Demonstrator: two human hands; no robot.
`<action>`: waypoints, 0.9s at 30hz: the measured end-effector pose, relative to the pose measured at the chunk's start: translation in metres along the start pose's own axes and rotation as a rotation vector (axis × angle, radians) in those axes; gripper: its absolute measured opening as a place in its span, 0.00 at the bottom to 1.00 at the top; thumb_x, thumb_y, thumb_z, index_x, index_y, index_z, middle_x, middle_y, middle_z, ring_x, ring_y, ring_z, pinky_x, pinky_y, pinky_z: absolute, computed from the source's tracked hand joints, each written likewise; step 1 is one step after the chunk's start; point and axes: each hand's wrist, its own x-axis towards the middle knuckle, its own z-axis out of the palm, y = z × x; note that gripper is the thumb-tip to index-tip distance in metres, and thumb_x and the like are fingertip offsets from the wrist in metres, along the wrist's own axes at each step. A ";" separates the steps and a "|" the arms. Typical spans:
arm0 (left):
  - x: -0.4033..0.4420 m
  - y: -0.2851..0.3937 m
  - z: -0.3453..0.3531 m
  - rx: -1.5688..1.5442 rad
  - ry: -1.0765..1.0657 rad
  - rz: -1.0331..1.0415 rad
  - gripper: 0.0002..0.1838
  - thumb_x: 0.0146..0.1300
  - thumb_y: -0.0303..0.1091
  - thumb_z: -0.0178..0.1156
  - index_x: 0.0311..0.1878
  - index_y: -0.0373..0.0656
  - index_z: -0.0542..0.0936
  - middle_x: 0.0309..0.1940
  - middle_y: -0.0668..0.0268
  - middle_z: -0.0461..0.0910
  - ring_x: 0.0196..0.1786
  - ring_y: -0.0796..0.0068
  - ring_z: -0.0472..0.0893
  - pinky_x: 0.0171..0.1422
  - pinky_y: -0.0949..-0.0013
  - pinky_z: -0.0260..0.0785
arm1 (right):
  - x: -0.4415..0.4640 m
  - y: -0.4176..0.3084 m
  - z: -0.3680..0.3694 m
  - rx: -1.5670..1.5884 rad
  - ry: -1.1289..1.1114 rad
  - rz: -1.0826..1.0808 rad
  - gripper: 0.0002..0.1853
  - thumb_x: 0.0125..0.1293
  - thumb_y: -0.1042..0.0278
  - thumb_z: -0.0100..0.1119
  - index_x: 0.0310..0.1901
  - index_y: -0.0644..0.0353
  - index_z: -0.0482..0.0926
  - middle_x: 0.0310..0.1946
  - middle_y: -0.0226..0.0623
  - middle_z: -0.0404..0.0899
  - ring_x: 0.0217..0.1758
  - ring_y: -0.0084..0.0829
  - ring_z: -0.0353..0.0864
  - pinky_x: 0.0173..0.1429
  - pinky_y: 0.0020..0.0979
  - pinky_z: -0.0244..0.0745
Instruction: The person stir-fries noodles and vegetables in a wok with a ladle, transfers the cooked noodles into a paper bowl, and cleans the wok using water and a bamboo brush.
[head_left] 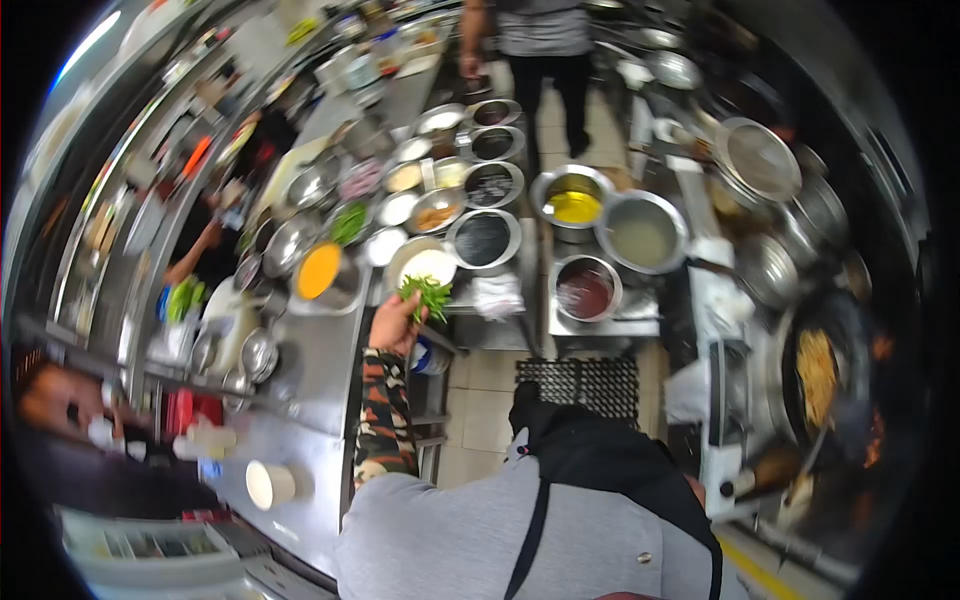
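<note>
My left hand, below a camouflage sleeve, is closed around a bunch of cut green leaves or stalks. It is over the near rim of a round container with white contents. I cannot make out my right hand; only a sliver of skin shows beside my torso. On the right, a wok with noodle-like yellowish food sits on the stove, with a long utensil handle leaning out of it.
Left counter: orange contents in a metal pan, chopped greens, a white cup. Ahead: pots of dark liquid, yellow oil, cloudy liquid and red sauce. A person stands in the aisle; a black mat covers the floor.
</note>
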 end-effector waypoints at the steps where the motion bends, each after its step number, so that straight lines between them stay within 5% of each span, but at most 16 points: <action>1: -0.007 -0.018 0.036 0.004 -0.018 -0.074 0.08 0.66 0.27 0.57 0.47 0.41 0.74 0.39 0.69 0.78 0.37 0.80 0.78 0.35 0.80 0.74 | -0.012 0.006 -0.002 -0.019 0.056 0.017 0.21 0.58 0.68 0.56 0.53 0.68 0.76 0.30 0.43 0.81 0.30 0.30 0.80 0.38 0.30 0.75; 6: 0.004 -0.068 0.227 -0.046 -0.521 -0.171 0.08 0.66 0.25 0.55 0.48 0.42 0.74 0.42 0.70 0.77 0.41 0.80 0.78 0.42 0.79 0.75 | -0.074 -0.066 -0.040 0.233 -0.037 0.181 0.21 0.57 0.65 0.60 0.51 0.68 0.77 0.26 0.42 0.81 0.26 0.30 0.80 0.35 0.33 0.75; 9: 0.001 -0.068 0.366 -0.100 -0.802 -0.184 0.11 0.67 0.26 0.55 0.51 0.42 0.74 0.44 0.70 0.78 0.41 0.81 0.78 0.42 0.83 0.75 | -0.098 -0.087 -0.050 0.274 0.075 0.088 0.23 0.58 0.64 0.62 0.53 0.67 0.76 0.32 0.43 0.83 0.33 0.32 0.82 0.41 0.32 0.77; 13: -0.060 -0.087 0.531 0.060 -1.089 0.019 0.10 0.65 0.25 0.56 0.49 0.39 0.75 0.43 0.68 0.78 0.42 0.80 0.77 0.45 0.79 0.73 | -0.124 -0.115 -0.051 0.450 0.284 0.240 0.23 0.59 0.63 0.62 0.53 0.68 0.76 0.35 0.44 0.83 0.36 0.33 0.82 0.44 0.31 0.77; 19: -0.090 -0.302 0.702 0.408 -1.320 0.180 0.16 0.59 0.29 0.64 0.51 0.36 0.80 0.41 0.59 0.83 0.42 0.73 0.82 0.45 0.70 0.74 | -0.141 -0.148 -0.057 0.529 0.523 0.480 0.22 0.61 0.68 0.60 0.55 0.69 0.74 0.36 0.41 0.83 0.37 0.29 0.83 0.43 0.27 0.77; 21: -0.085 -0.349 0.727 0.862 -1.504 0.794 0.20 0.57 0.29 0.65 0.53 0.36 0.79 0.43 0.56 0.84 0.42 0.67 0.83 0.48 0.68 0.74 | -0.133 -0.177 -0.073 0.729 0.524 0.557 0.22 0.61 0.70 0.59 0.56 0.70 0.73 0.36 0.39 0.83 0.34 0.27 0.82 0.40 0.26 0.77; 25: -0.070 -0.344 0.756 0.563 -1.419 0.786 0.23 0.52 0.31 0.67 0.54 0.38 0.79 0.42 0.55 0.84 0.43 0.62 0.84 0.51 0.67 0.73 | -0.104 -0.195 -0.081 0.718 0.614 0.567 0.20 0.63 0.68 0.59 0.54 0.70 0.75 0.30 0.36 0.81 0.28 0.23 0.79 0.35 0.25 0.76; 27: -0.071 -0.316 0.757 0.426 -1.541 0.363 0.23 0.51 0.31 0.66 0.54 0.40 0.79 0.46 0.54 0.82 0.48 0.58 0.82 0.56 0.64 0.72 | -0.083 -0.213 -0.101 0.678 0.629 0.544 0.18 0.63 0.68 0.60 0.52 0.70 0.76 0.32 0.37 0.81 0.30 0.23 0.78 0.36 0.25 0.74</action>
